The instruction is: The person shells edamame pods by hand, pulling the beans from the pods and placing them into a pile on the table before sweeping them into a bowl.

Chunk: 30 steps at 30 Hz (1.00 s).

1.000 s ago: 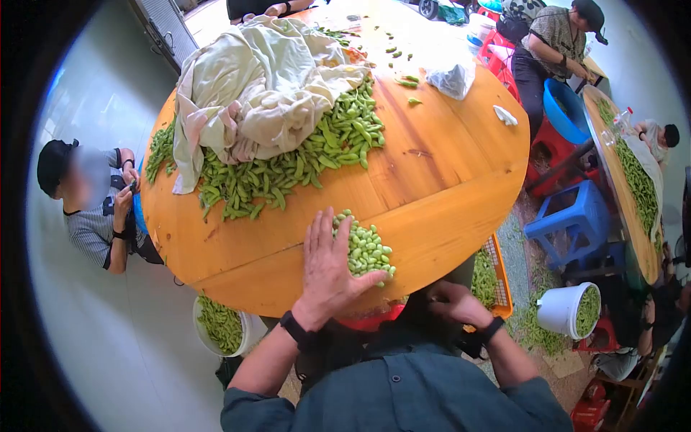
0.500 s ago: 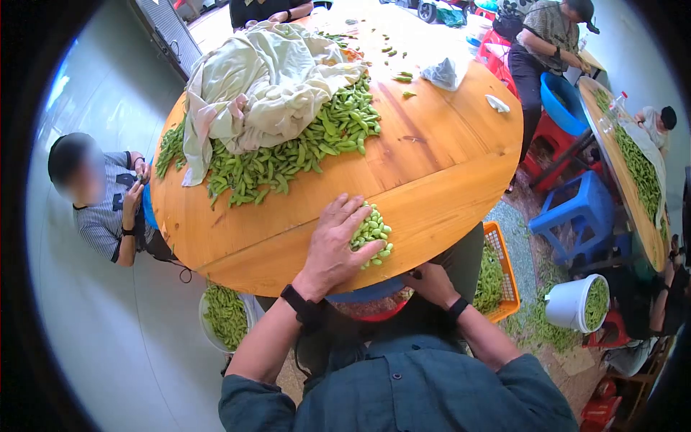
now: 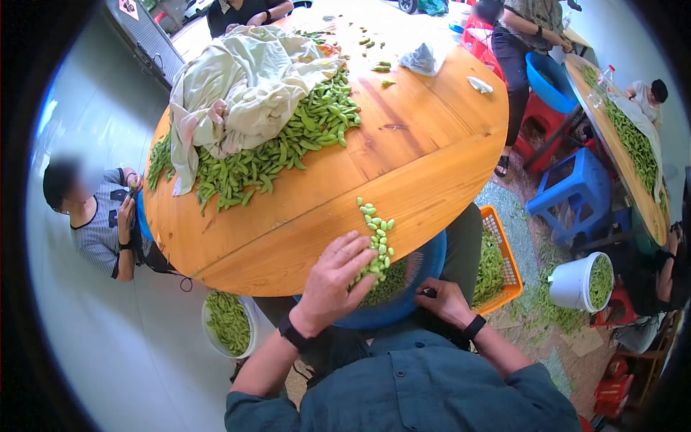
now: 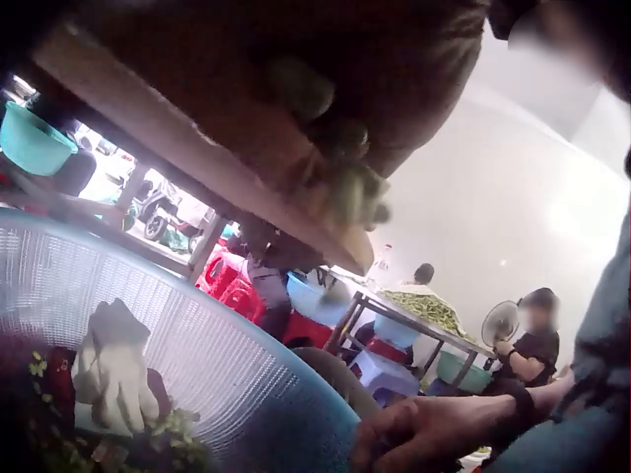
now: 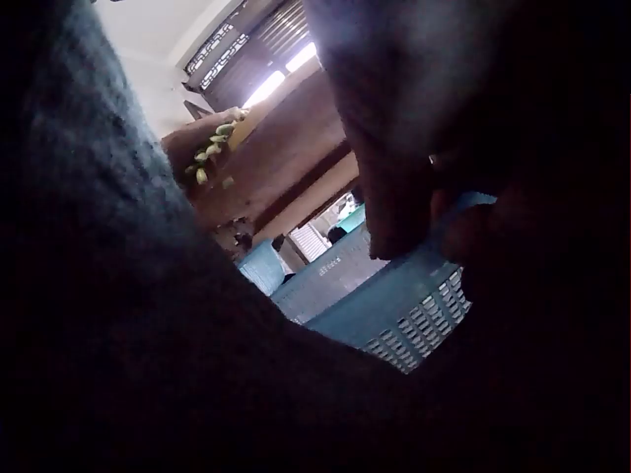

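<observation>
The left hand (image 3: 335,277) lies with extended fingers at the near edge of the wooden table (image 3: 425,180), its fingers against shelled green beans (image 3: 380,232). In the left wrist view, several beans (image 4: 345,187) are at the edge and falling off it above the blue basket (image 4: 212,296). The right hand (image 3: 446,301) grips the right rim of that blue basket (image 3: 437,255), between the person's legs; a small dark thing shows at its fingertips. In the right wrist view its fingers (image 5: 385,187) are dark against the basket (image 5: 394,310).
Unshelled pods (image 3: 288,144) lie under a pale cloth (image 3: 245,93). A white glove (image 4: 113,370) rests inside the basket. An orange crate (image 3: 512,270) and white buckets (image 3: 565,282) hold pods. A seated person (image 3: 101,223) is at the left.
The left hand has drawn the beans toward the near edge, and they have spread into a strip. The blue basket has come out from under the table, with the right hand at its rim.
</observation>
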Motion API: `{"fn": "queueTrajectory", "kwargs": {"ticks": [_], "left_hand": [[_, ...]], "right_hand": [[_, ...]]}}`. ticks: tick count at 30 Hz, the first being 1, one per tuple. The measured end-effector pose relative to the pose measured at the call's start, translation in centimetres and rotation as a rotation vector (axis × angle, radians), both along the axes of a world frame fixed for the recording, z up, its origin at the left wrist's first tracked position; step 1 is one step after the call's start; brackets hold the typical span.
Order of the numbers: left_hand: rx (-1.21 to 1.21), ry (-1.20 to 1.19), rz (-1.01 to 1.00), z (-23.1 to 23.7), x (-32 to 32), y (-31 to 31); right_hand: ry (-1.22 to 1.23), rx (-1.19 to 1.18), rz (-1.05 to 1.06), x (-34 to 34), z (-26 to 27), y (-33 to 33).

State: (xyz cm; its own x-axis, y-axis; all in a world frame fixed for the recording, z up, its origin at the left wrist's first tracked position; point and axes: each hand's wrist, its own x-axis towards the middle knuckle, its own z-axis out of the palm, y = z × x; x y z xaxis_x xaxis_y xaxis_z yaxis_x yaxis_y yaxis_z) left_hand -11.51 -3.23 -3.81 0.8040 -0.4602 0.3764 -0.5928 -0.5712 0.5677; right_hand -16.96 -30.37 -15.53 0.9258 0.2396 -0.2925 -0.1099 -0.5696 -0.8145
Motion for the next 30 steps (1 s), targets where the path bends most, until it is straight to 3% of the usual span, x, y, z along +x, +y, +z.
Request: {"fn": "queueTrajectory", "kwargs": {"ticks": [10, 13, 19, 21, 24, 30], "left_hand": [[0.006, -0.064, -0.013, -1.0, -5.1, -1.4], [-0.115, -0.070, -0.074, -1.2, -4.9, -1.4], [-0.254, 0.010, 0.029, -1.0, -1.5, -2.2], [-0.123, -0.091, 0.246, -0.6, 0.7, -2.7], [-0.056, 0.017, 0.368, -0.7, 3.4, -3.1], [0.134, 0.029, 0.179, -0.9, 4.9, -3.6]], "right_hand": [[-0.044, 0.030, 0.039, 0.3, -0.7, 0.0], [-0.062, 0.019, 0.047, 0.4, -0.8, 0.1], [-0.046, 0.019, 0.064, 0.4, -0.3, 0.1], [-0.062, 0.025, 0.074, 0.3, -0.8, -0.1], [-0.063, 0.015, 0.076, 0.3, -0.5, 0.0], [-0.043, 0.041, 0.057, 0.4, -0.6, 0.1]]}}
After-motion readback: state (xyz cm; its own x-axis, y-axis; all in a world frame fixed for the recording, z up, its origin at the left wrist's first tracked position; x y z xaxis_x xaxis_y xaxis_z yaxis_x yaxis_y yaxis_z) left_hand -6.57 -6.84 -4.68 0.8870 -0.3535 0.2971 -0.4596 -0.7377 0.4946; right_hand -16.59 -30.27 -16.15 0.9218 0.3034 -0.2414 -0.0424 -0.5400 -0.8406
